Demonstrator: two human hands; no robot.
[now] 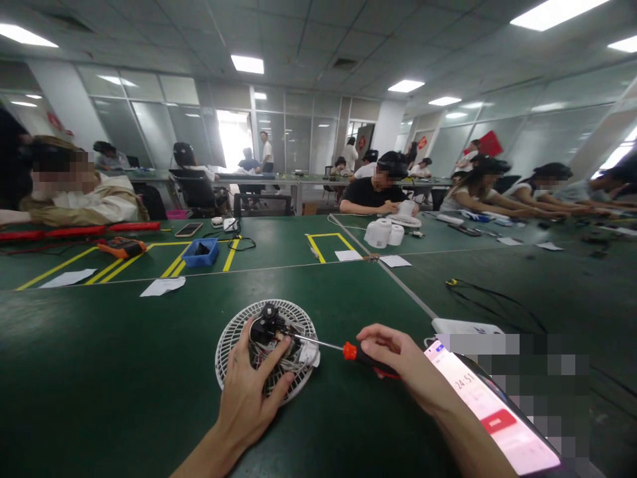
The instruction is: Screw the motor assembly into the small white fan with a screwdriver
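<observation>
The screwdriver (350, 350) lies just below and right of the frame's middle, its long axis running nearly level across the picture with a shallow slant. The metal tip points left and slightly up, into the wires and parts on a round white fan grille (225, 342); the black handle with its red collar lies toward the lower right. The right hand (393, 346) is at that handle, thumb along it, but its underside is hidden, so I cannot tell whether the fingers are closed round it. The left hand (249, 382) lies spread over the grille, unclenched, its fingers straddling the black motor (269, 322).

The table (124, 345) is dark green, marked with yellow tape (323, 249) in the middle distance. A lit phone (478, 392) leans at lower right. At left of the frame sit a blue bin (202, 257) and an orange meter (122, 247). Beyond, people work at tables; one in a black shirt (365, 194) sits right of centre. Glass partitions (308, 133) close the room under ceiling lights (247, 64).
</observation>
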